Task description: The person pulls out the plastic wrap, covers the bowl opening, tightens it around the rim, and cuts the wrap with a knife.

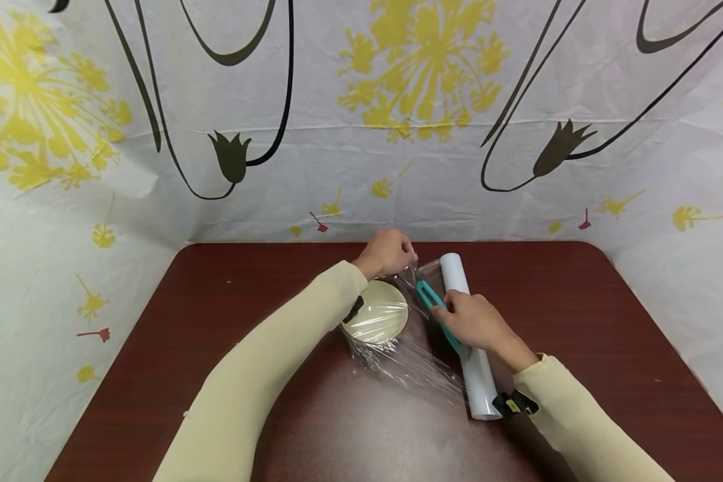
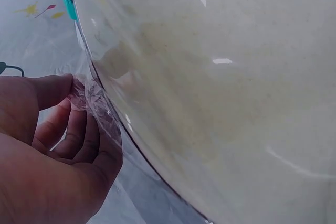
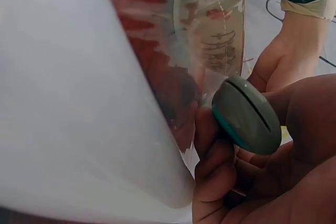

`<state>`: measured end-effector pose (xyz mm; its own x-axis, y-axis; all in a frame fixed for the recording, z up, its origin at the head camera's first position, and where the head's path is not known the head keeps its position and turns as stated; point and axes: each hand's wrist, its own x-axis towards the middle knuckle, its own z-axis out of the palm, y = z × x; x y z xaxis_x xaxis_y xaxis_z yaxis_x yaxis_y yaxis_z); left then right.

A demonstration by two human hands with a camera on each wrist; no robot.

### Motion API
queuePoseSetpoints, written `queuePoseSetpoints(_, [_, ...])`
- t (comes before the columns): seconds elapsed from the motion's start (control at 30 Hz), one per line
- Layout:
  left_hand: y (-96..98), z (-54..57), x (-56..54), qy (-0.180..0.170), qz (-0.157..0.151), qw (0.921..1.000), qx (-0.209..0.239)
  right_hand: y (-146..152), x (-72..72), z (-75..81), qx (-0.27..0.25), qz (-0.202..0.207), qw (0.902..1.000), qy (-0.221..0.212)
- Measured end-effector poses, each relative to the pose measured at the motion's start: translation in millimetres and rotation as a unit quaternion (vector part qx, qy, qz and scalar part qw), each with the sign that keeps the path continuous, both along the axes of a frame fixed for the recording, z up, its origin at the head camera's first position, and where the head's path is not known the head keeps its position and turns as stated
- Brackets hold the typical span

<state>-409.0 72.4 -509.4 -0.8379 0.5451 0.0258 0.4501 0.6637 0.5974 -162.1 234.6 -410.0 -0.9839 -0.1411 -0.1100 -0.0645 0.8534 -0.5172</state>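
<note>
Clear cling film (image 1: 418, 361) stretches from a white roll (image 1: 480, 375) over a round cream bowl (image 1: 376, 314). At the bowl's far right edge, my left hand (image 1: 388, 252) pinches a gathered bit of the film; the left wrist view shows the crumpled film (image 2: 86, 95) between thumb and fingers. My right hand (image 1: 478, 321) grips a slim teal tool (image 1: 429, 294) with a long slot, held slanted between bowl and roll. In the right wrist view its rounded grey end (image 3: 249, 116) pokes out of the fist, close to the film. The tool's exact kind cannot be told.
Everything lies on a dark red-brown table (image 1: 277, 402) with rounded back corners. A white sheet printed with yellow and dark flowers (image 1: 428, 60) hangs behind and at both sides. Black straps (image 1: 515, 404) sit around the wrists.
</note>
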Motion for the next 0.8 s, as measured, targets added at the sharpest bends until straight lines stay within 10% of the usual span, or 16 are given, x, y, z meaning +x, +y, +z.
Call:
queuePoseSetpoints(0.1, [0.7,1.8,3.0,0.009,-0.004,0.9999,-0.007,0.5,4.2,0.3,0.004,0.001,1.0000,-0.001])
queuePoseSetpoints(0.33, [-15.9,104.5,90.5,-0.013,0.008,0.9991,-0.040,1.4,12.9,1.0,0.008,0.003,1.0000,-0.004])
queuePoseSetpoints(0.4, [-18.1,111.7,97.8,-0.011,0.009,0.9993,-0.036,2.1,16.0,1.1,0.010,0.007,0.9999,0.003])
queuePoseSetpoints(0.63, [0.5,29.9,28.4,0.024,0.027,0.9985,-0.040,6.2,28.0,2.3,0.018,0.013,0.9997,0.010])
queuePoseSetpoints(0.8, [0.5,11.0,11.0,0.023,0.021,0.9994,-0.019,10.1,34.6,1.9,0.025,0.009,0.9996,0.010])
